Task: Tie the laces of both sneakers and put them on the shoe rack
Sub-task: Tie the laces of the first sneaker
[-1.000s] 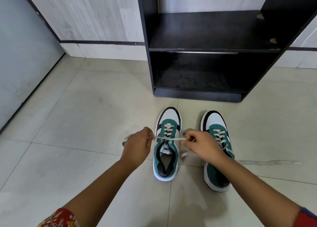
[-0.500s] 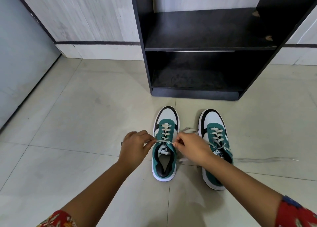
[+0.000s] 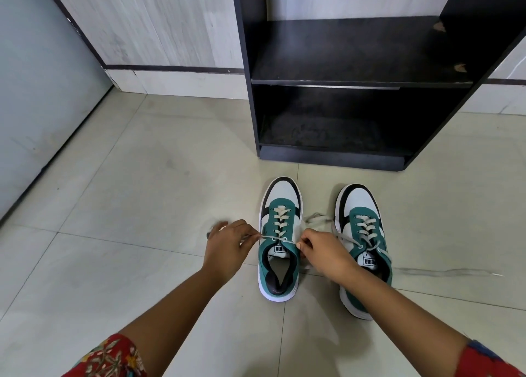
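Left hand (image 3: 227, 248) and right hand (image 3: 324, 251) each pinch a lace end (image 3: 280, 239), taut across the left sneaker (image 3: 280, 240) on the floor before the rack (image 3: 355, 77). Risk: uneven pull slips the crossing loose. Sneaker's length runs toe-first toward the rack.

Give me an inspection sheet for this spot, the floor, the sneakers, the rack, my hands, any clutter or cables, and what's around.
Surface: pale tiled floor, bare apart from the shoes.
Job's things: left sneaker and right sneaker side by side on the floor, toes toward the shoe rack; no bow on either; right sneaker's laces trail loose.
Clutter: nothing seen.
Grippers: left hand and right hand each pinch a lace end of the left sneaker, pulled out sideways.
Cables: nothing seen.
Surroundings: black rack, both shelves without shoes; pale wall panels; grey door on the left.
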Motion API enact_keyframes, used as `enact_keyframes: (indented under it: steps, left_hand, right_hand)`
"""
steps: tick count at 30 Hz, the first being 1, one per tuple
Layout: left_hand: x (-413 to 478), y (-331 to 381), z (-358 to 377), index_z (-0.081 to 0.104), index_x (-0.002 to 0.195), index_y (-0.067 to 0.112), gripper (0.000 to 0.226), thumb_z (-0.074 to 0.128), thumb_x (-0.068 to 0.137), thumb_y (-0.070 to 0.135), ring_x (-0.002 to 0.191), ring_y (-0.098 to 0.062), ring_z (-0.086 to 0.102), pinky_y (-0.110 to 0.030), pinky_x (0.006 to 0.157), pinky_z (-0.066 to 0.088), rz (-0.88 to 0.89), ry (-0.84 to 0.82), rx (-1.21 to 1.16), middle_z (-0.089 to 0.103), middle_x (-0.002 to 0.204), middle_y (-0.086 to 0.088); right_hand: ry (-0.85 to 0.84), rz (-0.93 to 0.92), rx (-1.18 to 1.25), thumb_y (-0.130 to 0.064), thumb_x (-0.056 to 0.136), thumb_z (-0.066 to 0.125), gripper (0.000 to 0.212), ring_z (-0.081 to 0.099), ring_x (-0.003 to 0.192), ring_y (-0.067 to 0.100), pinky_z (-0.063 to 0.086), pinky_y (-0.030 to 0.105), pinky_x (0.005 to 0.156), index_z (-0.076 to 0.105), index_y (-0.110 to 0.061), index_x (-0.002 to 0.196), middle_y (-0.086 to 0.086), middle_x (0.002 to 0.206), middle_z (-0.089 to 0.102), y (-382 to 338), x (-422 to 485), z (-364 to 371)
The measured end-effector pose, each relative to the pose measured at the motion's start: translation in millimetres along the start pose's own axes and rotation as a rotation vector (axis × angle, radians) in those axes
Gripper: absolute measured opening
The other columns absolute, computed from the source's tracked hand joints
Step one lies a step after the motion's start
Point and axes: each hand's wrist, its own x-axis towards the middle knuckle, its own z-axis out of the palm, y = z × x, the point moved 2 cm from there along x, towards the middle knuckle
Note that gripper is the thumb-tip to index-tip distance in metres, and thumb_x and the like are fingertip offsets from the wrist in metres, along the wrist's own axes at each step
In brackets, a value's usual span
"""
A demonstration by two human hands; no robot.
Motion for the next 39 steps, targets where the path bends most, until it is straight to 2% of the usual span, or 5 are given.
enact_keyframes:
  steps: [6,9,14,34,39]
  left_hand:
    - [1,9,-6,0.061,0.082,0.019,0.023,0.045,0.094,0.032,0.073,-0.012,0.057,-0.030,0.102,0.035,-0.120,-0.152,-0.129,0.060,0.081,0.004]
    - [8,17,-15,0.061,0.083,0.013,0.029,0.040,0.097,0.027,0.060,-0.010,0.060,-0.015,0.065,0.044,-0.519,-0.150,-0.703,0.059,0.080,-0.002]
    - [17,37,-21,0.052,0.058,0.018,0.045,0.034,0.098,0.029,0.045,-0.013,0.048,-0.029,0.058,0.039,-0.739,-0.262,-1.355,0.074,0.085,0.000]
    - [22,56,-15,0.043,0.116,0.024,0.026,0.048,0.093,0.013,0.038,-0.005,0.028,-0.016,0.039,0.022,-0.498,-0.456,-1.101,0.041,0.061,-0.001]
    - [26,52,-14,0.051,0.090,0.015,0.003,0.052,0.092,0.018,0.039,-0.006,0.027,-0.018,0.040,0.019,-0.485,-0.496,-1.143,0.045,0.054,0.005]
  right_hand:
    - [-0.130,-0.033,-0.051,-0.031,0.099,0.030,0.032,0.055,0.089,0.025,0.039,0.032,0.075,0.051,-0.007,0.103,0.012,0.102,0.059,-5,-1,-4]
    - [-0.067,-0.049,0.375,-0.028,0.099,0.034,0.036,0.052,0.111,0.019,0.036,0.026,0.090,0.060,-0.006,0.110,0.005,0.114,0.053,-11,-2,-11]
    - [-0.122,-0.020,1.225,-0.024,0.098,0.037,0.035,0.064,0.100,0.020,0.046,0.029,0.091,0.065,-0.017,0.079,0.008,0.097,0.070,-24,-6,-16]
    - [-0.009,-0.003,1.279,0.000,0.095,0.040,0.019,0.049,0.054,0.010,0.041,0.018,0.055,0.037,-0.016,0.086,0.007,0.068,0.053,-29,9,-3]
    - [-0.066,-0.145,1.105,-0.001,0.095,0.040,0.013,0.049,0.048,-0.001,0.040,0.013,0.053,0.041,-0.009,0.105,0.004,0.067,0.051,-32,5,-7]
